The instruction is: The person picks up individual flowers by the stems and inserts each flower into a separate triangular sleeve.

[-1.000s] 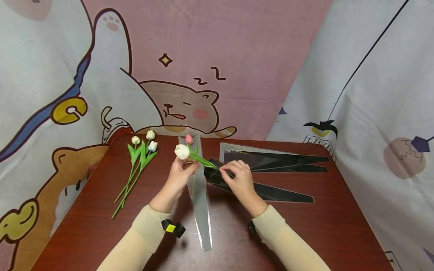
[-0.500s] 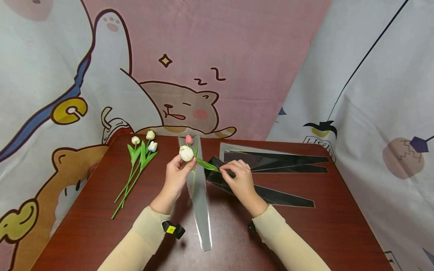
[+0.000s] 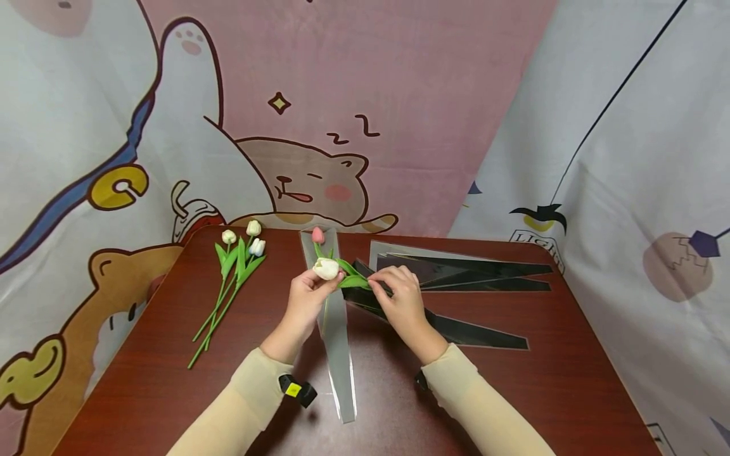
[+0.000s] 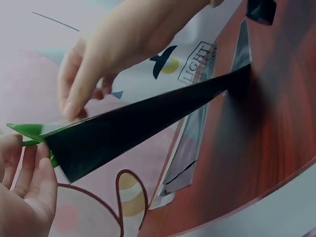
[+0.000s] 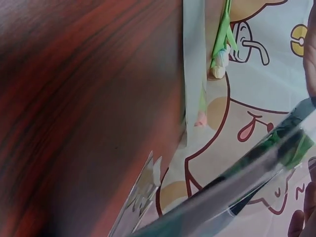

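While the left hand [image 3: 305, 297] grasps a white tulip with long green leaves [image 3: 326, 269] just beneath its bloom, the right hand [image 3: 402, 301] pinches the edge of a black, tapering film sleeve [image 3: 476, 330] between thumb and fingers. The tulip is between the two hands, its bloom towards the left and its leaves at the sleeve's wide mouth; the right wrist view shows green through the clear film there. How far the stem runs inside is hidden. The sleeve's narrow end points to the right, past the right wrist.

Beneath the left hand, a long grey tapering sleeve [image 3: 339, 373] lies on the dark red wood-grain bench [image 3: 399, 411], narrow end towards the person. A pink tulip [image 3: 317, 235] lies along it, bloom at the wide far end; whether it is inside or on top, I cannot tell. To the left, three pale tulips with green stems [image 3: 236, 259] lie together, their stems crossing. Overlapping black tapering sleeves [image 3: 456, 269] lie flat at the far right. Behind the bench hangs a cartoon-printed cloth [image 3: 371, 76].
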Tool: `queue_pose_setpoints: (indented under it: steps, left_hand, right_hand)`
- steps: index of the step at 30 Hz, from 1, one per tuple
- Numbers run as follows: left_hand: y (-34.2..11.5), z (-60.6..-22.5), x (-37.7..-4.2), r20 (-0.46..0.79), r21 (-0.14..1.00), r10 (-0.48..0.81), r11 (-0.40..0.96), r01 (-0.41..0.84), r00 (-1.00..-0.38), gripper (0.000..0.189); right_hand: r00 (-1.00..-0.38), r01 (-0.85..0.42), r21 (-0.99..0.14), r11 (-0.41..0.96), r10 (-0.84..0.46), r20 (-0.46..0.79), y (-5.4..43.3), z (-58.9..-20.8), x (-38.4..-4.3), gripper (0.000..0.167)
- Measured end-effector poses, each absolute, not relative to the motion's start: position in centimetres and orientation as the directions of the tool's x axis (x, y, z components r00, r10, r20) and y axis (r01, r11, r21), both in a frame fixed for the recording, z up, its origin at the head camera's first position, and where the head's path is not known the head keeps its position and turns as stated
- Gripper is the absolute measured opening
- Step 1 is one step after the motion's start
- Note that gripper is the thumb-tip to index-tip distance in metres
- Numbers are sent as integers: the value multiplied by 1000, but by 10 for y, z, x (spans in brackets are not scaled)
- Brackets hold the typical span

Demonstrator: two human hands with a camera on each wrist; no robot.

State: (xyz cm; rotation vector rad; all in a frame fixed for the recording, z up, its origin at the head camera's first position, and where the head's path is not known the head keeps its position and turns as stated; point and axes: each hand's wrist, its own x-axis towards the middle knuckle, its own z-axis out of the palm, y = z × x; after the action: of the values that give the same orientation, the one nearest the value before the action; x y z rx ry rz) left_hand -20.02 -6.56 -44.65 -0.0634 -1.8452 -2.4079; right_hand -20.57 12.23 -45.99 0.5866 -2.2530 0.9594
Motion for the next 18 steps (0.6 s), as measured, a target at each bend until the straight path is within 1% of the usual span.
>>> queue_pose_setpoints:
  steps: [6, 10, 12, 14, 16, 18]
  left_hand:
    - [-57, -447, -198, 48, 980, -27, -194, 52, -999, 28]
    - [-59, -447, -199, 84, 991, -23, -98, 86, -996, 32]
    - [-63, -447, -200, 124, 992, -8, 18, 124, -992, 34]
    - [-69, -446, -201, 165, 972, 8, 169, 164, -986, 37]
    - [-75, -444, -202, 198, 928, 30, 315, 197, -980, 39]
    - [-81, -441, -203, 204, 885, 57, 417, 209, -977, 46]
  right_hand:
    - [-710, -607, -482, 632, -160, 685, 121, -459, -205, 9]
    - [-714, -599, -479, 641, -158, 682, 124, -460, -205, 9]
    - [-715, -595, -479, 645, -152, 683, 126, -459, -206, 8]
    - [-711, -594, -477, 648, -145, 688, 127, -459, -206, 6]
    - [-707, -594, -478, 647, -137, 694, 129, -459, -206, 5]
    - [-707, -592, -481, 647, -130, 695, 130, -460, -207, 6]
